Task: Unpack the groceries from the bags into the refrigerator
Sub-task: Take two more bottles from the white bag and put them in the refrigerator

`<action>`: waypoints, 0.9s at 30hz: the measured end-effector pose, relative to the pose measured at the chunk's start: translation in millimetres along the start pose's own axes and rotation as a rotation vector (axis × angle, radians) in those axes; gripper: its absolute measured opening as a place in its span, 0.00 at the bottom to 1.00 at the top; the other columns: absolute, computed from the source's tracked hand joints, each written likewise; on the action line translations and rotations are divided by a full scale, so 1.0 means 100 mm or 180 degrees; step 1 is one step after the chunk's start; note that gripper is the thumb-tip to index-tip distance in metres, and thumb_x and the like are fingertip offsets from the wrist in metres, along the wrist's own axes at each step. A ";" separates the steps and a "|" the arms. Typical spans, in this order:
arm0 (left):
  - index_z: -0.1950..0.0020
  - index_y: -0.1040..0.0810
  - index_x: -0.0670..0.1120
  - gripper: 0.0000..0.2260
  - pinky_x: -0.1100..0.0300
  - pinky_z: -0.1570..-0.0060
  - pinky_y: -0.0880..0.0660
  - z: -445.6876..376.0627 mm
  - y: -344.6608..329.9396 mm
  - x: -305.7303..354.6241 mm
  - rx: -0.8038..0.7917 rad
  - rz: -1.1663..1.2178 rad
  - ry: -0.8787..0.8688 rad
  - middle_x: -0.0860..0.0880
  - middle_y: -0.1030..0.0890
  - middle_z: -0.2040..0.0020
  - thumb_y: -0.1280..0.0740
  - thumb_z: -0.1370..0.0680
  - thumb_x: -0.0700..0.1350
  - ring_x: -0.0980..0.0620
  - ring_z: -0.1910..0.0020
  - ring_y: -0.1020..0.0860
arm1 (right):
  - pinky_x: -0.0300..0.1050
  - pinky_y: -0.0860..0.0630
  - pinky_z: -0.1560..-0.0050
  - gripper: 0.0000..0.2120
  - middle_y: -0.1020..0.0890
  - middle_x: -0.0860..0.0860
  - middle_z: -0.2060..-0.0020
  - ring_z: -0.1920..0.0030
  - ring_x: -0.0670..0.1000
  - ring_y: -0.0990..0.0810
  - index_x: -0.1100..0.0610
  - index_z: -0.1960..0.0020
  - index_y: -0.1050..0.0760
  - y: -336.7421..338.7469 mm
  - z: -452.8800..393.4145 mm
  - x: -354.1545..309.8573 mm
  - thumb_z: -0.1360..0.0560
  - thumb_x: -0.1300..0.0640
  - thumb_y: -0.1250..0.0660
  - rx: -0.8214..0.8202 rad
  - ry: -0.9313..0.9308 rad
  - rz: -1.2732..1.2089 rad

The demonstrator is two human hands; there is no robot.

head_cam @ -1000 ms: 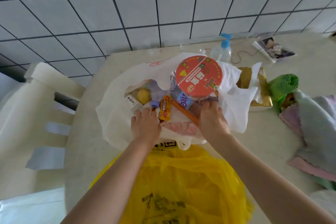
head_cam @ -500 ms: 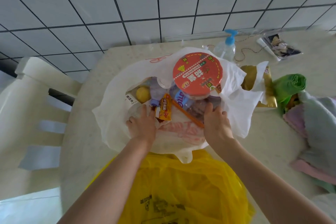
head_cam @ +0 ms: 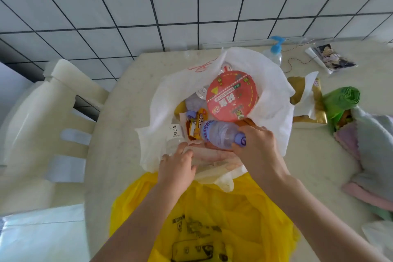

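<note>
A white plastic bag [head_cam: 274,100] sits open on the pale worktop [head_cam: 119,134], with a yellow plastic bag [head_cam: 223,215] lying just in front of it, nearer the person. The right hand [head_cam: 258,144] grips a clear water bottle [head_cam: 221,134] by its neck, fingers curled round the purple cap end; the bottle lies on its side over the mouth of the white bag. The left hand [head_cam: 177,167] rests at the near left edge of the bag with fingers fairly straight, touching a pale wrapped pack [head_cam: 210,154] and a clear bottle with a white label [head_cam: 175,134]; whether it is gripping either, I cannot tell.

Inside the bag, a round red-lidded instant noodle bowl [head_cam: 231,95] sits toward the far side, tilted. An orange snack packet [head_cam: 196,126] lies between the labelled bottle and the held one, with another purple bottle cap [head_cam: 191,114] just behind it.

To the right of the white bag are a gold package [head_cam: 314,108], a green plastic bag [head_cam: 342,100] and folded cloths [head_cam: 374,144]. A blue-topped pump bottle [head_cam: 275,49] stands behind the bag by the tiled wall [head_cam: 191,2]. A white plastic chair [head_cam: 53,123] is at the left.
</note>
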State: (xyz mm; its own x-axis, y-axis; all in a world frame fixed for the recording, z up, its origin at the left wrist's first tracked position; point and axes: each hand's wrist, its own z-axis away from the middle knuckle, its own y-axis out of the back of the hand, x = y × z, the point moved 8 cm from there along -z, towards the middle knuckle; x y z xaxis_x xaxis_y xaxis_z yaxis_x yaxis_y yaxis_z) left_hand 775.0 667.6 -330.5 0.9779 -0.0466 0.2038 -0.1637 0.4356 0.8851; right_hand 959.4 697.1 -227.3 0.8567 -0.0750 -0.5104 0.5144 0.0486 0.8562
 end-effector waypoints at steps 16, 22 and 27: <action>0.23 0.60 0.37 0.42 0.55 0.39 0.29 -0.13 -0.13 -0.17 0.0286 -0.0133 0.0763 0.38 0.44 0.25 0.36 0.22 0.55 0.43 0.33 0.30 | 0.24 0.37 0.51 0.30 0.27 0.47 0.39 0.44 0.44 0.30 0.50 0.35 0.32 -0.70 -0.10 -0.21 0.32 0.53 0.23 -0.0306 0.0401 -0.0984; 0.25 0.66 0.35 0.36 0.54 0.40 0.29 -0.24 -0.25 -0.12 0.0139 -0.0328 0.1042 0.33 0.49 0.24 0.43 0.18 0.47 0.41 0.32 0.32 | 0.19 0.34 0.57 0.37 0.25 0.46 0.43 0.45 0.45 0.27 0.53 0.32 0.36 -1.00 -0.14 -0.04 0.35 0.55 0.21 -0.0518 0.0097 -0.1349; 0.25 0.66 0.35 0.32 0.51 0.36 0.32 -0.17 -0.11 -0.01 0.0032 -0.0115 0.1085 0.33 0.56 0.23 0.47 0.17 0.42 0.38 0.27 0.38 | 0.27 0.31 0.53 0.35 0.21 0.48 0.45 0.46 0.46 0.24 0.53 0.35 0.31 -0.95 -0.11 0.03 0.37 0.54 0.19 -0.0225 0.0062 -0.1502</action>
State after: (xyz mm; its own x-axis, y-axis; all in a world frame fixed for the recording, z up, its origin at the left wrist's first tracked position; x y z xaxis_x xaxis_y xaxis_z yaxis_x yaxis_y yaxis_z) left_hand 778.0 678.0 -347.5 0.9700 0.2422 0.0222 -0.1279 0.4302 0.8936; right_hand 913.4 703.1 -311.1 0.5291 -0.0865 -0.8441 0.8482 0.0814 0.5234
